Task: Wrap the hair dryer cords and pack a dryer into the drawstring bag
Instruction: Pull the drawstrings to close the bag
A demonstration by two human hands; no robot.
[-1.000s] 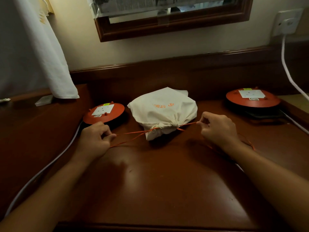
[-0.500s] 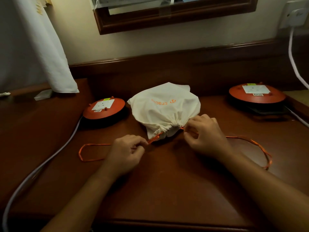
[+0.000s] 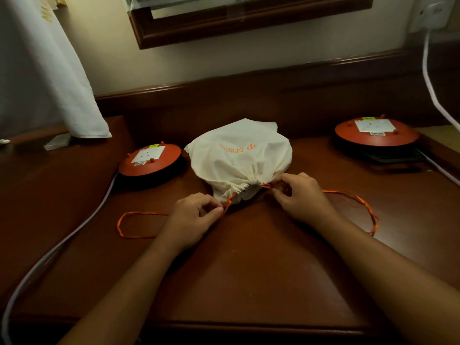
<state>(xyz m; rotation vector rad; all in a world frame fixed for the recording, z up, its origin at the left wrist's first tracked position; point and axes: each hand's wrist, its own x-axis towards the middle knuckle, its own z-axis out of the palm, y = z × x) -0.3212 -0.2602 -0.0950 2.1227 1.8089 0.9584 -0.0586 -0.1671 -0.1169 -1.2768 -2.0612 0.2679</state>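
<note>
Cream bag point(image 3: 239, 158) sat cinched, so packing looked done. Left hand point(image 3: 196, 217) and right hand point(image 3: 301, 197) each pinched the orange drawstring point(image 3: 144, 213), perhaps for tying

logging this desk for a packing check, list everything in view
drawstring bag: 1, cream, orange print, desk centre, mouth cinched
drawstring: 2 loops, orange, on desk either side of bag mouth
cable reels: 2, orange-red tops, left and right of bag
white cables: 2, white, beside left reel; hanging from wall socket
hanging cloth: 1, white, far left
wooden frame: 1, brown, wall above
desk: 1, brown, foreground
left hand: pinches drawstring left of bag mouth
right hand: pinches drawstring right of bag mouth
</note>
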